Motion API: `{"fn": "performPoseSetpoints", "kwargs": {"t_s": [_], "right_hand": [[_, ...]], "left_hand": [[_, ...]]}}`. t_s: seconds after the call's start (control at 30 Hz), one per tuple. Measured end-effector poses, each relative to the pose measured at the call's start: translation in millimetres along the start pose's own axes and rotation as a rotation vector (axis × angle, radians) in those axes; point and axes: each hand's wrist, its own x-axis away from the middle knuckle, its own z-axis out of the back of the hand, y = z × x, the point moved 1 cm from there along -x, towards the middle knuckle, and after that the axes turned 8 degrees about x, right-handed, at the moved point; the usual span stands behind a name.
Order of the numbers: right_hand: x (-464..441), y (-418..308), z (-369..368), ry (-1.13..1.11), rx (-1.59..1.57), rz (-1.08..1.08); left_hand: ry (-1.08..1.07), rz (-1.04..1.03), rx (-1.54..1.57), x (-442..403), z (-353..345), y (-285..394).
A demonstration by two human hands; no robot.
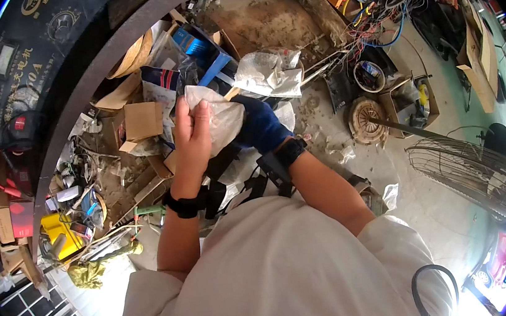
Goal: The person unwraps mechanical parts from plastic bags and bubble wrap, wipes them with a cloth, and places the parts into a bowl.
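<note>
A thin, crumpled whitish sheet (224, 121) is pinched in the nearly closed left hand (191, 137), the blue-gloved right hand (262, 126) at the sheet's edge has hidden fingers, grip indeterminable, and beyond lies a creased silvery wrapper (268, 74).

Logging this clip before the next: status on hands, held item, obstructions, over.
Bare left hand gripping crumpled whitish sheet. Gloved right hand at its edge, grip hidden. Cardboard box off to the left; nothing visibly blocking either hand.

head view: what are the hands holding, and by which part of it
The left hand holds a pale sheet by its left edge; whether the gloved right hand grips it is unclear.
</note>
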Motion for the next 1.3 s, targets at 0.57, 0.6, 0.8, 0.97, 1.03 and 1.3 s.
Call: {"fn": "performPoseSetpoints", "kwargs": {"t_s": [0.57, 0.6, 0.8, 0.97, 1.03, 1.3], "right_hand": [[10.7, 31.7, -35.9, -0.126, -0.232, -0.13], [10.2, 28.5, -28.2, -0.141, -0.176, -0.085], [12.3, 8.9, -19.5, -0.282, -0.462, -0.301], [30.8, 53.4, -56.8, -0.128, -0.4, -0.249], [30.2, 48.7, -54.4, -0.175, -0.307, -0.15], [40.0, 93.3, -67.1, -0.2, -0.824, -0.579]], "left_hand": [[-0.51, -0.243, -0.298, -0.4, -22.1, 10.1], [-0.497, -0.223, -0.28, 0.5, -17.1, 12.1], [-0.478, -0.178, -0.178, 3.8, -8.7, 13.6], [-0.277, -0.068, -0.259, 10.7, -6.2, 3.4], [-0.243, -0.125, -0.263, 10.6, -7.5, -4.1], [-0.142, -0.095, -0.298, -66.3, 34.1, -26.4]]}}
